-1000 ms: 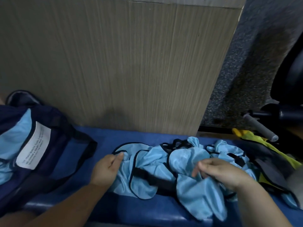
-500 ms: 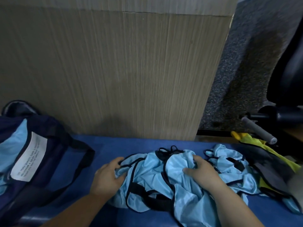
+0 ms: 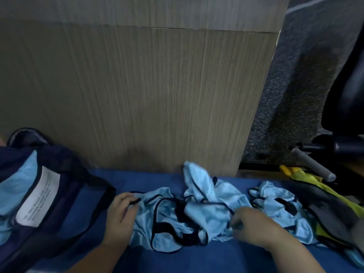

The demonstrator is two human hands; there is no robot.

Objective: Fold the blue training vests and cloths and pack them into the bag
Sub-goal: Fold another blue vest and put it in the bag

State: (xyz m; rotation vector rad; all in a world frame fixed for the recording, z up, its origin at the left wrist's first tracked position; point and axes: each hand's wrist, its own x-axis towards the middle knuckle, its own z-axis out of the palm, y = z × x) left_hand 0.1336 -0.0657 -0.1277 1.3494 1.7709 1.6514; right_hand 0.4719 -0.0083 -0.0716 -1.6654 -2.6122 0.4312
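- Left hand (image 3: 122, 215), just right of the bag (image 3: 65, 174), pinches the dark trim of the blue vest (image 3: 171, 219) between thumb and fingers.
- Right hand (image 3: 254, 227), farther from the bag, curls its fingers into the vest's fabric.
- The crumpled vest runs sideways between the hands, its left end toward the bag.

Wooden panel (image 3: 137, 95), yellow cloth (image 3: 307, 179), grey handle (image 3: 313, 166)

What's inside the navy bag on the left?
Light blue fabric shows inside the navy bag, beside a white label. Anything beneath it is covered; the piece count is unclear.
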